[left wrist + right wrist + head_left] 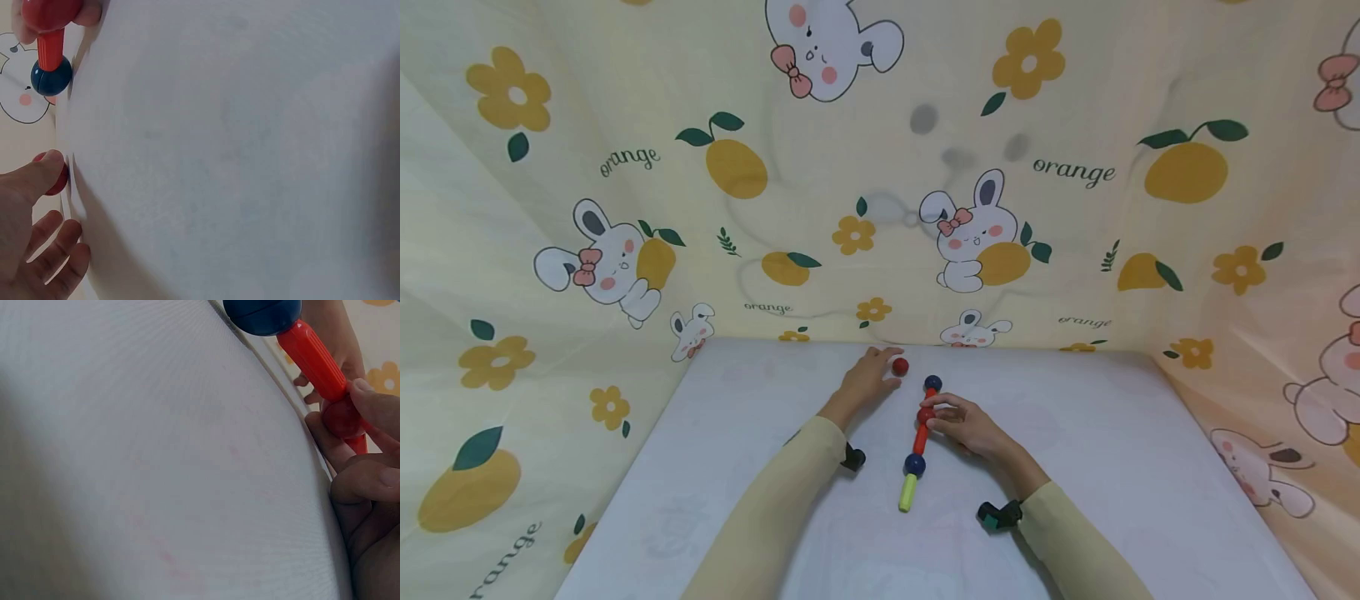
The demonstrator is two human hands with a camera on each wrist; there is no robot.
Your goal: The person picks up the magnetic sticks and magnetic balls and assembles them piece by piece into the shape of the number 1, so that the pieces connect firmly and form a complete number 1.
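In the head view a chain of toy rods and balls runs away from the person: a yellow-green rod (907, 493), a blue ball (914, 465), a red rod (921, 439), a red ball (926, 415), another red rod partly behind fingers, and a far blue ball (932, 382). My right hand (966, 423) pinches the chain's red ball (342, 419) between thumb and fingers. A loose red ball (900, 367) lies left of the chain's far end. Around it my left hand (867, 377) has thumb and forefinger spread; in the left wrist view its thumb overlaps the ball (60, 182).
The white tabletop (1045, 433) extends on both sides of the arms. A cream cloth (820, 150) printed with rabbits, oranges and flowers hangs behind the table and at its sides. Black wrist cameras (1000, 515) sit below both wrists.
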